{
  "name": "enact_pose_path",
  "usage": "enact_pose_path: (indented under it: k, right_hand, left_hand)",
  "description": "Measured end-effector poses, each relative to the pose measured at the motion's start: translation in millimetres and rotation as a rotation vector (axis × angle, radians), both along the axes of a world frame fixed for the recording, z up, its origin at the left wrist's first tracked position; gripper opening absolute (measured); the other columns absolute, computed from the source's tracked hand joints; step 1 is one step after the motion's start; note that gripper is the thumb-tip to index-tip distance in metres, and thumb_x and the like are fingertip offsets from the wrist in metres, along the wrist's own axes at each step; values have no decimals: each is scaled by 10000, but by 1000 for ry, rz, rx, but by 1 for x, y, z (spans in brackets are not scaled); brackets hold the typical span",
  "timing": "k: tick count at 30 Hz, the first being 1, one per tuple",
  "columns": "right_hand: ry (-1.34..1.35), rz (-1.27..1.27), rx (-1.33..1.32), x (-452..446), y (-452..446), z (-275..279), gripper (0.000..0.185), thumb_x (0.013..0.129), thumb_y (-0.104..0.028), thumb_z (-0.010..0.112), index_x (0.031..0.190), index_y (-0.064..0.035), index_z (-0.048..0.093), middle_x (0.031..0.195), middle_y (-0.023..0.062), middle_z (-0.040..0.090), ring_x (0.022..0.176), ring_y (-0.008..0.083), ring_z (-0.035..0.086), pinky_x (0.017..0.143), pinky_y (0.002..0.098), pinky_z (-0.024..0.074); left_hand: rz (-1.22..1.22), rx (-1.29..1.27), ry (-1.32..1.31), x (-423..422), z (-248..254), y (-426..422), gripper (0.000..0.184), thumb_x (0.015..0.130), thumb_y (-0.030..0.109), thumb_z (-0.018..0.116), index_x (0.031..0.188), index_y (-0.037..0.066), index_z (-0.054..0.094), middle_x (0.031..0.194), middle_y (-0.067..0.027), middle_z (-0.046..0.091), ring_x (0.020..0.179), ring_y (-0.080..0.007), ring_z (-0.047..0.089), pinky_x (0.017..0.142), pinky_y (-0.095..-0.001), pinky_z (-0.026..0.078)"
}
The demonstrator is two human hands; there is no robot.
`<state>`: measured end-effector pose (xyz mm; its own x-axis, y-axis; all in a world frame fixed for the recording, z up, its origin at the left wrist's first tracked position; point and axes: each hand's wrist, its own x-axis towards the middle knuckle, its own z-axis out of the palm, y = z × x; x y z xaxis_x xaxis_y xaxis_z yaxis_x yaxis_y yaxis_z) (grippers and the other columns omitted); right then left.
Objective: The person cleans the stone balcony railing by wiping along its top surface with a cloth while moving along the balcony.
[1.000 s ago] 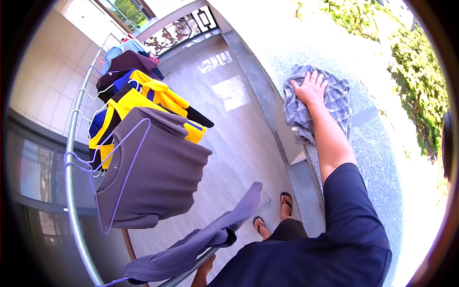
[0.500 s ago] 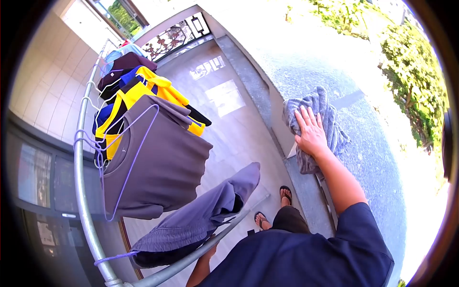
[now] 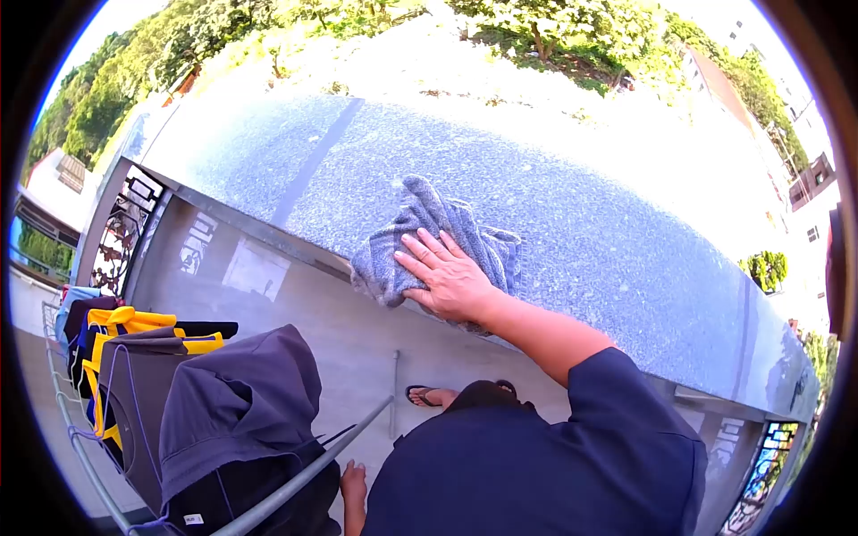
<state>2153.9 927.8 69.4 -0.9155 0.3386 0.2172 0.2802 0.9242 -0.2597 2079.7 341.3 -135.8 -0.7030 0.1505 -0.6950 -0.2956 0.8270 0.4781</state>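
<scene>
My right hand lies flat on a crumpled grey towel, palm down with the fingers spread. The towel rests on a broad speckled grey stone ledge, and one side of it reaches the ledge's inner edge. Low in the view, my left hand hangs between my body and the metal bar of a clothes rack. Its fingers show too little to tell whether they are open or closed. Nearest to it are dark trousers hanging from the rack.
More clothes hang on the left, among them a grey shirt and a yellow garment on hangers. A pale tiled floor lies between rack and ledge. Ornamental metal grilles stand at both ends. Bushes grow beyond the ledge.
My view has swung right to face the ledge, so the rack now sits lower left. My right hand stays flat on the towel. The left hand is now visible beside the rack bar.
</scene>
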Motion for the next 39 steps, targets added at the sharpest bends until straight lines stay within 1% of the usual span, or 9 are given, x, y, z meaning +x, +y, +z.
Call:
enact_pose_path:
  k: [6, 12, 17, 20, 23, 28, 32, 35, 39]
  right_hand:
    - [109, -319, -17, 184, 15, -5, 632, 1041, -513, 518, 1540, -124, 501, 1651, 137, 389, 1557, 338, 296, 1284, 491, 189]
    - [67, -865, 30, 502, 16, 2, 711, 995, -608, 551, 1534, -145, 523, 1652, 135, 396, 1550, 347, 311, 1285, 487, 198]
    - [-29, -1623, 93, 795, 7, -6, 841, 959, -712, 505, 1563, -127, 488, 1673, 169, 349, 1566, 366, 264, 1286, 518, 150]
    - [-8, -1916, 88, 860, 9, -20, 860, 988, -668, 472, 1591, -58, 414, 1687, 225, 284, 1574, 422, 200, 1282, 565, 92]
    - [17, -1941, 127, 875, 11, -18, 858, 994, -640, 482, 1579, -16, 416, 1670, 278, 279, 1559, 470, 207, 1265, 614, 101]
    - [121, -1898, 49, 889, 4, -15, 896, 987, -631, 497, 1581, 30, 386, 1681, 297, 228, 1571, 483, 142, 1264, 627, 71]
    - [183, -1776, -22, 901, -6, -6, 932, 967, -653, 524, 1575, 40, 388, 1682, 293, 226, 1573, 486, 124, 1273, 606, 70]
    - [235, -1551, -7, 940, -10, -12, 874, 947, -660, 564, 1551, -36, 467, 1669, 196, 333, 1578, 395, 211, 1284, 564, 133]
    - [260, -1566, 51, 1037, -14, -17, 745, 971, -605, 572, 1536, -122, 516, 1643, 126, 402, 1559, 345, 283, 1279, 545, 178]
  left_hand:
    - [-358, 38, -159, -8, -69, 10, 550, 1007, 246, 655, 1483, -5, 542, 941, -96, 712, 859, -135, 640, 789, -296, 515]
    - [-801, -14, 8, 26, -78, 155, 520, 1013, 238, 659, 1456, -18, 566, 1096, -128, 749, 963, -187, 699, 879, -328, 542]
    - [-853, 673, 175, 253, 136, 343, 369, 1033, 94, 595, 1357, -79, 623, 1103, -160, 745, 1001, -241, 714, 909, -357, 559]
    - [-1230, 948, 345, 334, 211, 430, 333, 1063, 95, 562, 1350, -60, 628, 1119, -145, 738, 987, -206, 701, 918, -350, 555]
    - [-1687, 1119, 585, 447, 269, 521, 334, 980, 39, 632, 1306, -32, 648, 1190, -199, 720, 1067, -343, 690, 966, -415, 542]
    - [-2201, 1034, 722, 599, 263, 659, 491, 963, 106, 679, 1436, 27, 574, 1447, -241, 572, 1338, -418, 545, 1114, -468, 445]
    - [-2041, 1088, 691, 694, 206, 732, 571, 992, 179, 657, 1516, 27, 490, 1596, -237, 422, 1443, -420, 441, 1182, -476, 376]
    - [-1974, 997, 1042, 716, 191, 743, 558, 997, 176, 647, 1507, 7, 498, 1591, -244, 432, 1442, -420, 444, 1194, -477, 361]
    - [-1772, 1039, 642, 701, 182, 758, 540, 1004, 167, 628, 1494, -28, 512, 1536, -237, 510, 1421, -403, 473, 1194, -462, 359]
